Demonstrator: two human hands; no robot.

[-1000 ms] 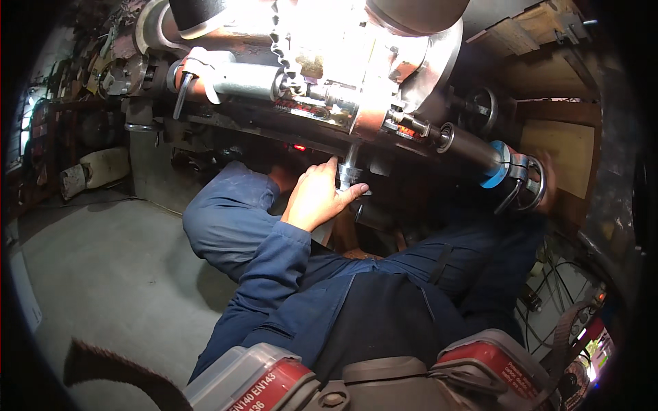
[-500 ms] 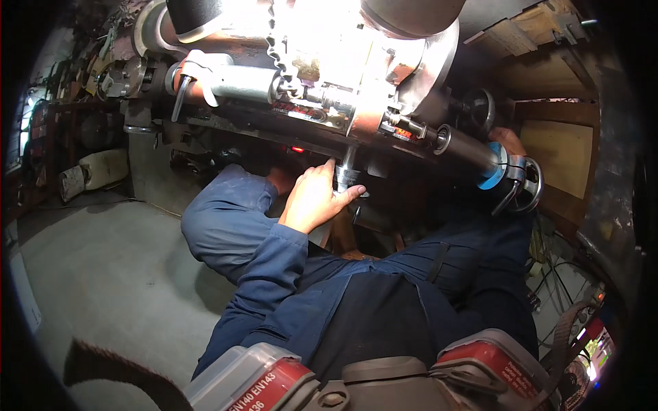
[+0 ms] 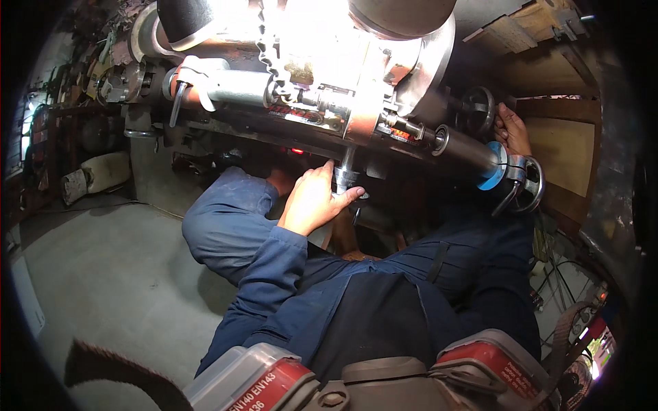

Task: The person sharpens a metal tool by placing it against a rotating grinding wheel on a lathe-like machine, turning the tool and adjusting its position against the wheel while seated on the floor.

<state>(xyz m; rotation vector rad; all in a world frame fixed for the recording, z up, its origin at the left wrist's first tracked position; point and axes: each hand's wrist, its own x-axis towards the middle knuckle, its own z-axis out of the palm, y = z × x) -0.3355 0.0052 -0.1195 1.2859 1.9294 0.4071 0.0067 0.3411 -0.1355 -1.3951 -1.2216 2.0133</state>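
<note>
Gripping the short steel handle (image 3: 345, 179) under the brightly lit machine (image 3: 329, 75) with my left hand (image 3: 312, 202), fingers wrapped around it, I have now moved my right hand (image 3: 510, 129) onto the small black handwheel (image 3: 478, 108), fingers curled on its rim.

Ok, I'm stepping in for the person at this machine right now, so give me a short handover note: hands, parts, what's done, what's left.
Left hand: wrapped around the short metal handle hanging under the machine's brightly lit metal body.
Right hand: up by the small black handwheel, beside the dark shaft with the blue ring; whether it grips anything cannot be told.
A red light glows under the body.
Done: both hands are at the controls.
Left: cannot be judged from this view; whether the handle has been turned does not show.
</note>
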